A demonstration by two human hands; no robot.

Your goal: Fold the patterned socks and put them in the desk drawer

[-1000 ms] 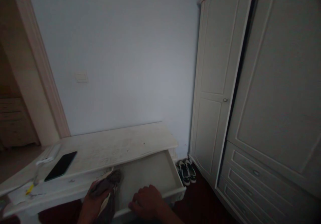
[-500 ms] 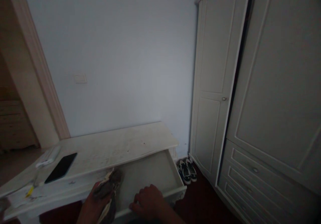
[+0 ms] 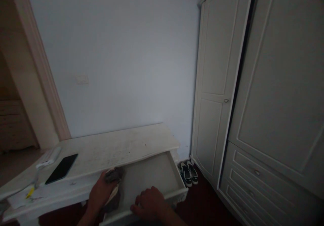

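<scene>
A crumpled grey-brown cloth [image 3: 113, 202] with a paler patch is bunched in my left hand [image 3: 100, 194], at the left end of the pulled-out drawer [image 3: 149, 173]. The cloth hangs down over that side of the drawer. My right hand [image 3: 149, 202] is closed over the drawer's front edge, its fingers curled; the thumb side faces left. The drawer's bare, pale bottom shows between the two hands. Above it runs the white desk top [image 3: 121, 145], marked with dark smudges.
On the desk's left lie a dark tablet or phone [image 3: 62, 168], a white power strip [image 3: 49, 158] and a yellow item [image 3: 30, 192]. Black-and-white shoes [image 3: 188, 173] stand on the dark red floor to the right, near a white wardrobe [image 3: 215, 84]. A doorway opens at far left.
My left hand has shifted slightly up and to the right with the cloth, which is bunched differently. My right hand has stayed on the drawer's front edge.
</scene>
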